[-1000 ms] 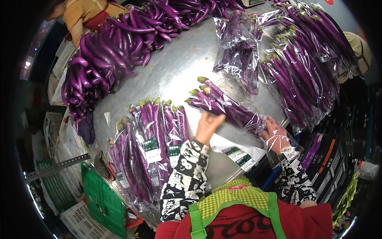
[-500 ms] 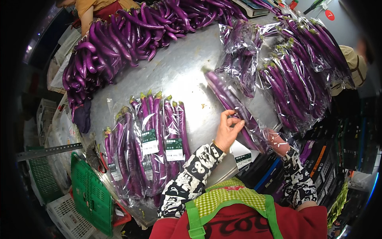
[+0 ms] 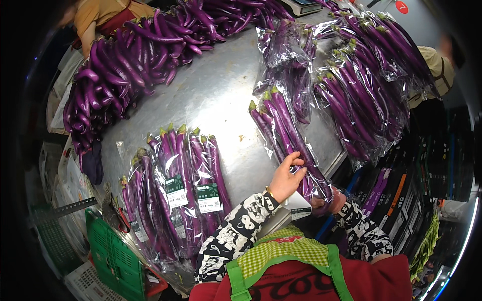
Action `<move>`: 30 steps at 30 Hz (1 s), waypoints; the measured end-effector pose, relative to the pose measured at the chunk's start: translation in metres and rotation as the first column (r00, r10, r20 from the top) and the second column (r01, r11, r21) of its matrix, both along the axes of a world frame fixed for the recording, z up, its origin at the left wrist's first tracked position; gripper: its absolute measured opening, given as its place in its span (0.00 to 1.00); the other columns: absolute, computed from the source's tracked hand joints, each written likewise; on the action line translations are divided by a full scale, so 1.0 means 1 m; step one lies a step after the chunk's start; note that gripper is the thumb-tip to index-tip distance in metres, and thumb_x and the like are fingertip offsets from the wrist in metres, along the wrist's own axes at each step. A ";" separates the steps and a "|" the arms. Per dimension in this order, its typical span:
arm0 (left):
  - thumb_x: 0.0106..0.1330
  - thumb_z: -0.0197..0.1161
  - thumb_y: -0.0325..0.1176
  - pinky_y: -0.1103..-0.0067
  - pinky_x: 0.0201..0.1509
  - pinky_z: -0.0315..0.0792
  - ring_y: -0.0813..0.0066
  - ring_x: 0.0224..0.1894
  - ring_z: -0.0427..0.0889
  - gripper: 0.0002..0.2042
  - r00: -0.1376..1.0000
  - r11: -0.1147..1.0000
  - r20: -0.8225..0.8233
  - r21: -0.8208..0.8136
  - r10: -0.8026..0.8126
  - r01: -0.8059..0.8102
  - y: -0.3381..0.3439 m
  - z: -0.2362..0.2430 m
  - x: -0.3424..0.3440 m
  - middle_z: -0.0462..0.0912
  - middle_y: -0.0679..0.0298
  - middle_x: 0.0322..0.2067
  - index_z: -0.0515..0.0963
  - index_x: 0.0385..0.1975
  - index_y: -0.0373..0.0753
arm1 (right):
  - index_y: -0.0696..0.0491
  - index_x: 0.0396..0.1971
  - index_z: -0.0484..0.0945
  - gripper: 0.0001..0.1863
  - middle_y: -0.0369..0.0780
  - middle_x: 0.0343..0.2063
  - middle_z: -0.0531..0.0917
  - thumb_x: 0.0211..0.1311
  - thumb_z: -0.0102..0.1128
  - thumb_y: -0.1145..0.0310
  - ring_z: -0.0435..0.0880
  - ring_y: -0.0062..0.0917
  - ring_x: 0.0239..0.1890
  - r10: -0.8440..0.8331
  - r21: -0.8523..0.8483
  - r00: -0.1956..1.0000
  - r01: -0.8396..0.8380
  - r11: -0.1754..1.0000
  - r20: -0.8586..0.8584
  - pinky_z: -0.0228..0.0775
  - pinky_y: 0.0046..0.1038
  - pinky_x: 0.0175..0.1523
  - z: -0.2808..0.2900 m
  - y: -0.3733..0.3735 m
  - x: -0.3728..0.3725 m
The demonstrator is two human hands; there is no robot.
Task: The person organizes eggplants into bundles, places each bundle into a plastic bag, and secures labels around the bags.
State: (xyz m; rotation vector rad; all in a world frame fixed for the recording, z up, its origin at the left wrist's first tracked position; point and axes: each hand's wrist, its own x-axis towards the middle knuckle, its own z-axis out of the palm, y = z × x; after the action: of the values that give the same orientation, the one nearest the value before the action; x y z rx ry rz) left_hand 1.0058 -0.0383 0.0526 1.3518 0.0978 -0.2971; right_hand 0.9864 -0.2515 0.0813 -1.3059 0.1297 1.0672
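Basically, right hand (image 3: 338, 201) grips the lower end of a bagged eggplant bundle (image 3: 290, 125); left hand (image 3: 284, 184) is on its side, fingers half-curled, can't tell if pinching film. Bundle slants over the metal table (image 3: 201, 90), between labelled packs (image 3: 185, 160) and bagged eggplants (image 3: 369, 100) to the right.

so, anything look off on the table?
No clear spill or damage. Odd: brownish specks marring the shiny metal table, left of the bagged eggplants in the right hand; and a dark cloth-like item, apparently not produce, at the table's left edge by the loose eggplants.
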 end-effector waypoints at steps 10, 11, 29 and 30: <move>0.60 0.65 0.30 0.89 0.18 0.57 0.89 0.17 0.64 0.10 0.798 0.822 -0.394 -0.158 0.456 -0.548 0.022 -0.020 0.007 0.72 0.71 0.19 0.69 0.27 0.38 | 0.52 0.45 0.72 0.24 0.33 0.34 0.78 0.49 0.69 0.62 0.76 0.21 0.36 0.236 -0.210 0.959 -0.201 0.957 0.157 0.71 0.24 0.38 -0.009 0.019 0.008; 0.60 0.67 0.34 0.88 0.16 0.56 0.89 0.17 0.64 0.12 0.781 0.786 -0.413 -0.209 0.469 -0.582 0.026 -0.024 0.008 0.73 0.71 0.21 0.69 0.28 0.38 | 0.52 0.44 0.72 0.23 0.34 0.34 0.78 0.49 0.69 0.62 0.76 0.22 0.35 0.231 -0.210 0.958 -0.194 0.958 0.168 0.71 0.25 0.38 -0.010 0.022 0.009; 0.60 0.65 0.32 0.85 0.15 0.72 0.85 0.13 0.72 0.10 0.808 0.531 -0.587 -0.702 -0.054 -0.475 0.049 -0.037 -0.009 0.82 0.62 0.31 0.74 0.39 0.38 | 0.50 0.37 0.74 0.16 0.35 0.28 0.79 0.46 0.64 0.65 0.78 0.29 0.31 0.212 -0.230 0.963 -0.171 0.958 0.168 0.71 0.30 0.37 0.014 0.018 -0.014; 0.60 0.65 0.32 0.85 0.14 0.71 0.85 0.12 0.71 0.10 0.775 0.512 -0.632 -0.665 0.000 -0.543 0.044 -0.023 -0.009 0.82 0.62 0.31 0.74 0.39 0.39 | 0.49 0.37 0.75 0.16 0.35 0.28 0.79 0.46 0.64 0.65 0.78 0.29 0.31 0.217 -0.240 0.965 -0.179 0.954 0.144 0.71 0.30 0.37 0.021 0.015 -0.014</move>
State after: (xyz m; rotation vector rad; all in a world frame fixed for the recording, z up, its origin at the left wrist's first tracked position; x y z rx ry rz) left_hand 0.9972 0.0062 0.0296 0.2154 0.6165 -0.3838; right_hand 0.9725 -0.2363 0.1019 -1.6360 -0.0102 1.1302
